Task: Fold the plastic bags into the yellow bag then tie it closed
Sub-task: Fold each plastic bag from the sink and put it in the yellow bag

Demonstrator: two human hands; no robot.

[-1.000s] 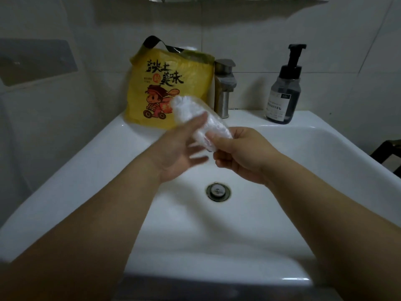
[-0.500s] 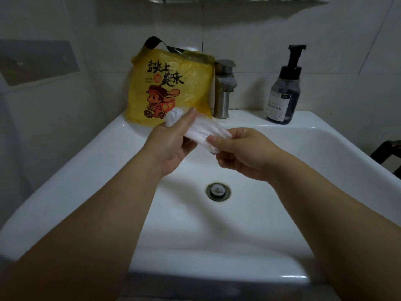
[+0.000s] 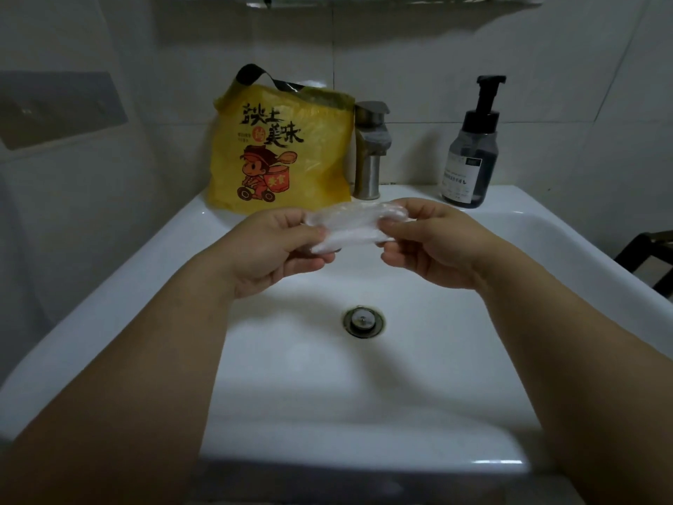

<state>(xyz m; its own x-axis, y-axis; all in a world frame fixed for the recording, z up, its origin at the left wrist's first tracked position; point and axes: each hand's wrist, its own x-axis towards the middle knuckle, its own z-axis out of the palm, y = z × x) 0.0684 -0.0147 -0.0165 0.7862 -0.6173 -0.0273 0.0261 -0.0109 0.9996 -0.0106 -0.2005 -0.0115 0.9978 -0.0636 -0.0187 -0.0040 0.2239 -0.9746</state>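
A folded clear plastic bag (image 3: 346,227) is stretched level between my two hands above the white sink (image 3: 546,256). My left hand (image 3: 276,253) pinches its left end with thumb and fingers. The right end is pinched by my right hand (image 3: 433,246). Behind them, the yellow bag (image 3: 280,154) with a cartoon print and black handles stands upright on the sink's back ledge, its top open and some clear plastic showing inside.
A metal faucet (image 3: 371,147) stands just right of the yellow bag. A dark soap pump bottle (image 3: 471,154) is on the ledge at the back right. The drain (image 3: 363,320) lies in the basin below my hands. Tiled walls close in behind and left.
The plastic bag has turned from tilted upward to level. My left hand went from flat against it to pinching its left end, and my hands have spread apart.
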